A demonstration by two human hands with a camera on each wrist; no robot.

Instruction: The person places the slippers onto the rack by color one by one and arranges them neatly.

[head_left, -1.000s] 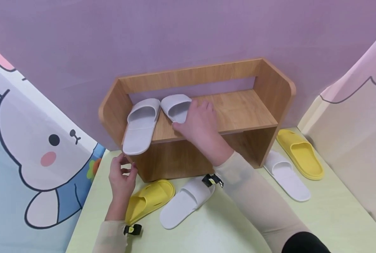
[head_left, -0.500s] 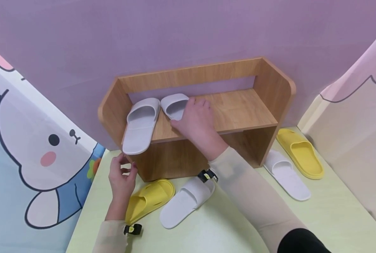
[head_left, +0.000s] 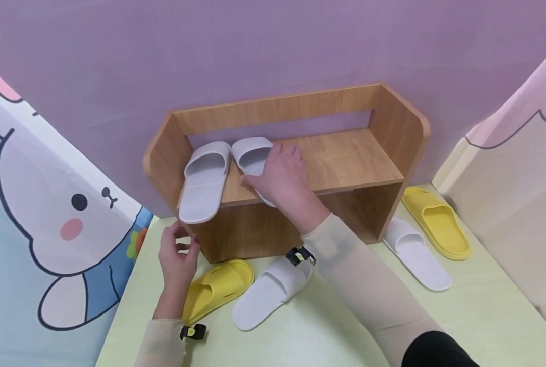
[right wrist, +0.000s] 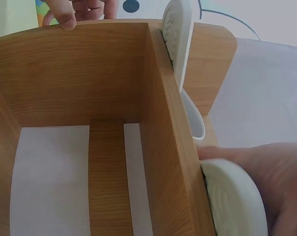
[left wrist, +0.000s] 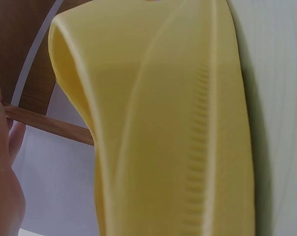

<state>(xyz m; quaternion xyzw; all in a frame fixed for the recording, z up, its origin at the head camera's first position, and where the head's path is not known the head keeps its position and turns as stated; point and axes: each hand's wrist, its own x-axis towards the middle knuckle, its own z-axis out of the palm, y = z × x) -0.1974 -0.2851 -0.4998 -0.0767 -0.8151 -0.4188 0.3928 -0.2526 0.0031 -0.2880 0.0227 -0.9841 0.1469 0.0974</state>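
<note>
A wooden shoe rack (head_left: 346, 158) with two levels stands against the purple backdrop. On its upper shelf, at the left, one white slipper (head_left: 204, 191) lies with its heel jutting past the front edge. Beside it is a second white slipper (head_left: 252, 159), which my right hand (head_left: 284, 176) grips from above, thumb on its left side; the hand covers much of the sole. In the right wrist view its heel end (right wrist: 234, 196) overhangs the shelf. My left hand (head_left: 177, 257) pinches the front edge of the rack's left side panel, also visible in the left wrist view.
In front of the rack lie a yellow slipper (head_left: 222, 285) and a white slipper (head_left: 270, 295). Another white slipper (head_left: 417, 260) and a yellow slipper (head_left: 438, 224) lie right of the rack. A printed cartoon cloth (head_left: 71, 244) stands at the left.
My right hand has shifted slightly left, and more of the second slipper's heel end shows below the thumb. The left hand stays in place on the panel.
</note>
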